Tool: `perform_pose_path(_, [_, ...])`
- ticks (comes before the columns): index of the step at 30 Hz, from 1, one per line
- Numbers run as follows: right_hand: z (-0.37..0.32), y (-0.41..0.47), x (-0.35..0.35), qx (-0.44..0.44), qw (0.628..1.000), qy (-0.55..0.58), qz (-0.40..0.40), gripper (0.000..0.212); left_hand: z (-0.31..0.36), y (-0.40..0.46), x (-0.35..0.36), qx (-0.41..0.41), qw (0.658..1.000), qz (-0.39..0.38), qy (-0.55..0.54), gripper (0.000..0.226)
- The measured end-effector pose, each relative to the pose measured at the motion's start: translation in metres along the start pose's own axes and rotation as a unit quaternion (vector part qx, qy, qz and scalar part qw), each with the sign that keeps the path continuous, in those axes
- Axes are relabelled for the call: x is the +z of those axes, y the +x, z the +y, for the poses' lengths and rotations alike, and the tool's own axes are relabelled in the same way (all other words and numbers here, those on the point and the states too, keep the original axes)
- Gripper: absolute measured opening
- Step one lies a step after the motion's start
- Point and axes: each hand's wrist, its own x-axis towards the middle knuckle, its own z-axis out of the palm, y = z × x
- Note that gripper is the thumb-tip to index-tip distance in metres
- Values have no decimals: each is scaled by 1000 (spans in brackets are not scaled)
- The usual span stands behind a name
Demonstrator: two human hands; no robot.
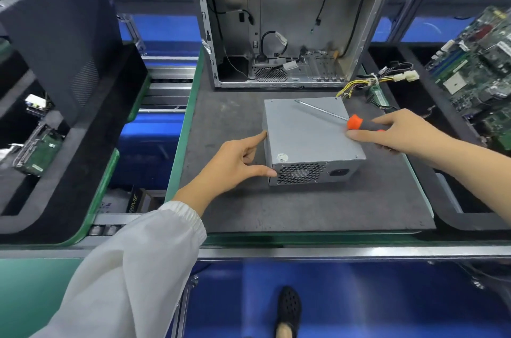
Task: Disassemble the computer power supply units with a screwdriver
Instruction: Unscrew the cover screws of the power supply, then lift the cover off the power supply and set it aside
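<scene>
A grey metal power supply unit [307, 130] lies flat on the dark mat [226, 205], its fan grille and power socket facing me. Its yellow and black cable bundle [370, 82] trails off the far right corner. My left hand [235, 160] touches the unit's left side with index finger and thumb stretched out, the other fingers curled. My right hand [398, 130] grips the orange and black handle of a screwdriver [329, 113]. The long shaft lies low across the top of the unit, tip pointing to the far left corner.
An open, stripped computer case [282, 33] stands just behind the unit. A dark side panel [63, 33] leans on the left tray, with a hard drive [38, 149] below it. Green circuit boards [481, 61] are piled at the right. The mat ends at a green edge.
</scene>
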Motion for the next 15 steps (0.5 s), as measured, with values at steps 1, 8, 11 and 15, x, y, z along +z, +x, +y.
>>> perform_pose_path(1, [-1, 1, 2, 3, 999, 33, -22, 51, 0, 0, 0, -2, 1000, -6, -4, 89])
perform_pose_path(8, [-3, 7, 16, 25, 995, 90, -21, 44, 4, -1, 1, -31, 988, -46, -147, 64])
perform_pose_path(11, [-5, 12, 24, 34, 997, 67, 11, 46, 20, 3, 3, -106, 971, 0, -213, 24])
perform_pose_path(15, [-9, 13, 27, 19, 999, 17, 46, 38, 37, 23, 18, -202, 976, 36, -68, 51])
